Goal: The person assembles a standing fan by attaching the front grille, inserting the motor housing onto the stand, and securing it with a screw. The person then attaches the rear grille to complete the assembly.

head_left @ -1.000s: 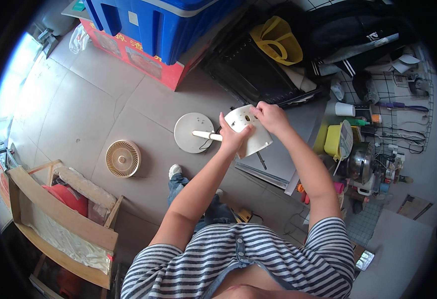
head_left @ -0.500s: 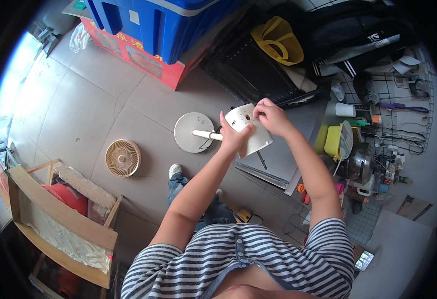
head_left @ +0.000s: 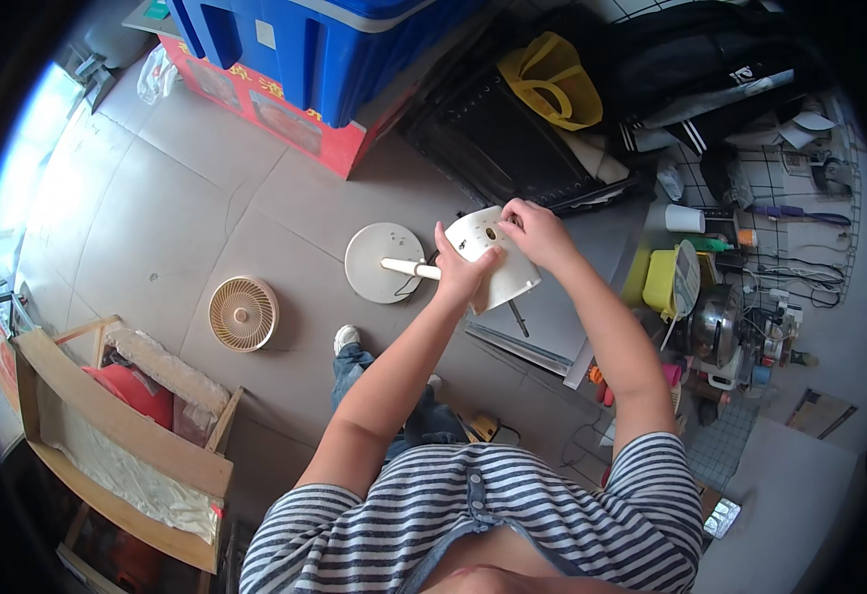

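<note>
Steadying the white housing point(head_left: 493, 259) at frame centre, we clasp it firmly in the left hand point(head_left: 461, 272) while the right hand point(head_left: 537, 233) pinches its top edge.

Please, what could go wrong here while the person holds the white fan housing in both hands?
The white fan housing is held in the air by the left hand and right hand; if it slips, it may fall on the round base below. The cord near the base might catch.
</note>
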`<state>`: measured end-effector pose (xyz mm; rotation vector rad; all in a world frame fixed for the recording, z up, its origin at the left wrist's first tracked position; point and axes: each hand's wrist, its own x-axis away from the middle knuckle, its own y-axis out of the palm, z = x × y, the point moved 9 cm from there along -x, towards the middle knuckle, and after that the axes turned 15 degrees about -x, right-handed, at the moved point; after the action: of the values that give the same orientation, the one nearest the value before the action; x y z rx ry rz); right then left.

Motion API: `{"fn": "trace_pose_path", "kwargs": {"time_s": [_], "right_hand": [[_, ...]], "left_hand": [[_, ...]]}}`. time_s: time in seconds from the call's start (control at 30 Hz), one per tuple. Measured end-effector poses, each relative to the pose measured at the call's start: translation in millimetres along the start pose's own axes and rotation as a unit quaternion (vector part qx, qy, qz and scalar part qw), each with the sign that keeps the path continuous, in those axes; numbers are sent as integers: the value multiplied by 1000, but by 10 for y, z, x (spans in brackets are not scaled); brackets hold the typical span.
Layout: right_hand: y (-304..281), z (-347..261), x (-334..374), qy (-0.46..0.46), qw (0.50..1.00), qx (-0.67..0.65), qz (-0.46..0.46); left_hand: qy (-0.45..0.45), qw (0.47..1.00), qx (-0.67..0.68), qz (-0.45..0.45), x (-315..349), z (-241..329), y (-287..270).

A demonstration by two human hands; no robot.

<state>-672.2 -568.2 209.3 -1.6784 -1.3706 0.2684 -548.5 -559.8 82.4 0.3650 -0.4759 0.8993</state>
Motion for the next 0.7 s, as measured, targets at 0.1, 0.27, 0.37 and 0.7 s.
{"fn": "trace_pose_path", "kwargs": {"time_s": [0.1, 0.27, 0.37, 0.7], "right_hand": [[-3, -60, -4, -31, 995, 100, 6], [-134, -242, 60, -100, 994, -35, 40], [-104, -19, 13, 58, 996, 60, 34], [-88, -139, 51, -44, 999, 8, 25]], "left_hand": [[4, 1000, 0, -12, 4, 12, 23], [-14, 999, 22, -20, -13, -6, 12], [-16, 999, 20, -20, 9, 8, 15], [21, 999, 42, 0, 35, 90, -16]]}}
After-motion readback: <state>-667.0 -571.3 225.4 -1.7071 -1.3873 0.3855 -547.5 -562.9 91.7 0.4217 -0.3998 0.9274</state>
